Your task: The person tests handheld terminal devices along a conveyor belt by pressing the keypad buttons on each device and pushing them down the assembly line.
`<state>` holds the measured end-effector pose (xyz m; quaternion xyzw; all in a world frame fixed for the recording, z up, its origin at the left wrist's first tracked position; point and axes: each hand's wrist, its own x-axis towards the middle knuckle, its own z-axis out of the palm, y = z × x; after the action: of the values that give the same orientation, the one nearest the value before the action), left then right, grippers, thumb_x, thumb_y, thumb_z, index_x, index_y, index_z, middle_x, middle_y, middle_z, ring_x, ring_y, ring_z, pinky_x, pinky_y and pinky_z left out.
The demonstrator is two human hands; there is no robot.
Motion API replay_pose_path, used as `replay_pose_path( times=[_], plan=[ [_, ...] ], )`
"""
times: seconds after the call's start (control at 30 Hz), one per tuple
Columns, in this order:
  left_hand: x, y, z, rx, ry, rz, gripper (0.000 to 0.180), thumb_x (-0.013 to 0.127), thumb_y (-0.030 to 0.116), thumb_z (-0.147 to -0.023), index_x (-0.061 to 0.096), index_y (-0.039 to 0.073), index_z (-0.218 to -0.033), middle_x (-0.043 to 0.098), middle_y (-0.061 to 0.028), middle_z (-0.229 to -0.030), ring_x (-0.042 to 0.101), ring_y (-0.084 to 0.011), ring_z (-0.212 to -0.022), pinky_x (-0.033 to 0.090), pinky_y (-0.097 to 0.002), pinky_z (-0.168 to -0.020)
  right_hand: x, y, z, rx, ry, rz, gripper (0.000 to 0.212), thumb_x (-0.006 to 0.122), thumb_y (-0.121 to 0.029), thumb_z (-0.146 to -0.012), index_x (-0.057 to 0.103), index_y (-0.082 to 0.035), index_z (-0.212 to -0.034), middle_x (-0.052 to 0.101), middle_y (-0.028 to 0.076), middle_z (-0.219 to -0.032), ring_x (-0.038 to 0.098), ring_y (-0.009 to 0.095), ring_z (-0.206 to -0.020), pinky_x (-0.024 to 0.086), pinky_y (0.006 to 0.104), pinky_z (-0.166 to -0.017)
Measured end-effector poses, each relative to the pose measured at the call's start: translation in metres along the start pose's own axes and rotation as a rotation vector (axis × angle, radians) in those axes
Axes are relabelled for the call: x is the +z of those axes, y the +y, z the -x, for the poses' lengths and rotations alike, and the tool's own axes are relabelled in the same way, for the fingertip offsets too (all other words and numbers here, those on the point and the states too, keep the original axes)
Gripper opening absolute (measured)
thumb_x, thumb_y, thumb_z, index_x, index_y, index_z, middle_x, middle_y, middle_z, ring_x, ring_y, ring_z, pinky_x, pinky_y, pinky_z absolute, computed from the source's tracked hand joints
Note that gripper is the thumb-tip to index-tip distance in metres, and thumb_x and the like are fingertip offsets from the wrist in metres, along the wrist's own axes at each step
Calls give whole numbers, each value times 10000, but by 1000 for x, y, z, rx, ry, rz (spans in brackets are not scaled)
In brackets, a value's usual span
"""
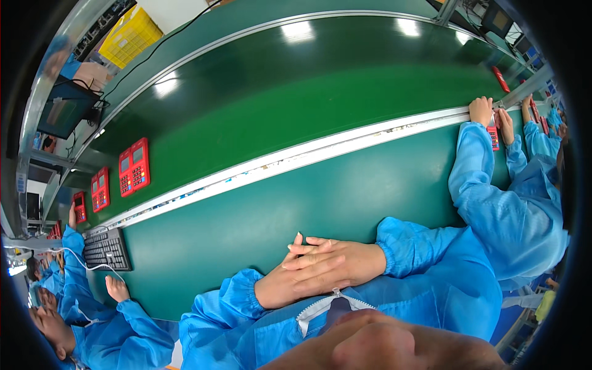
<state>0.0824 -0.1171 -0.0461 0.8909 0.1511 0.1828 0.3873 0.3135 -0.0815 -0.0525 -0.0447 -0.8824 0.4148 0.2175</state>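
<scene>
My left hand (274,290) and my right hand (356,261) are clasped together in front of my chest, at the near edge of the green work table (246,246). The fingers are interlaced, with those of the right hand lying over the left. No object shows in either hand, though the palms are hidden. Blue sleeves with elastic cuffs cover both wrists.
Beyond a white rail (296,157) runs a glossy green belt carrying a red card terminal (134,166) and similar devices. Left: a black keyboard (108,250) with a white cable and a co-worker. Right: another co-worker's hands hold a red keypad device (494,138).
</scene>
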Motion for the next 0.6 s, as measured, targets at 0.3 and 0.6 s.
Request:
replay_pose_path(
  times=[0.3, 0.6],
  plan=[
    [-8, 8, -16, -24, 7, 30, 481, 479, 196, -1071, 521, 325, -1533, 294, -95, -1693, 271, -375, -1553, 57, -609, -1275, -7, -6, 10, 19, 75, -180, 438, 541, -184, -1064, 557, -173, -1502, 433, 142, -1619, 325, 386, -1539, 192, 567, -1252],
    [0, -15, -15, 98, 144, 70, 495, 642, 217, -1002, 570, 210, -1491, 308, -207, -1670, 280, -423, -1546, 119, -604, -1262, -21, 11, 23, 21, 19, -92, 587, 637, -369, -1006, 514, -137, -1531, 344, 131, -1670, 241, 390, -1569, 163, 565, -1262]
  ],
)
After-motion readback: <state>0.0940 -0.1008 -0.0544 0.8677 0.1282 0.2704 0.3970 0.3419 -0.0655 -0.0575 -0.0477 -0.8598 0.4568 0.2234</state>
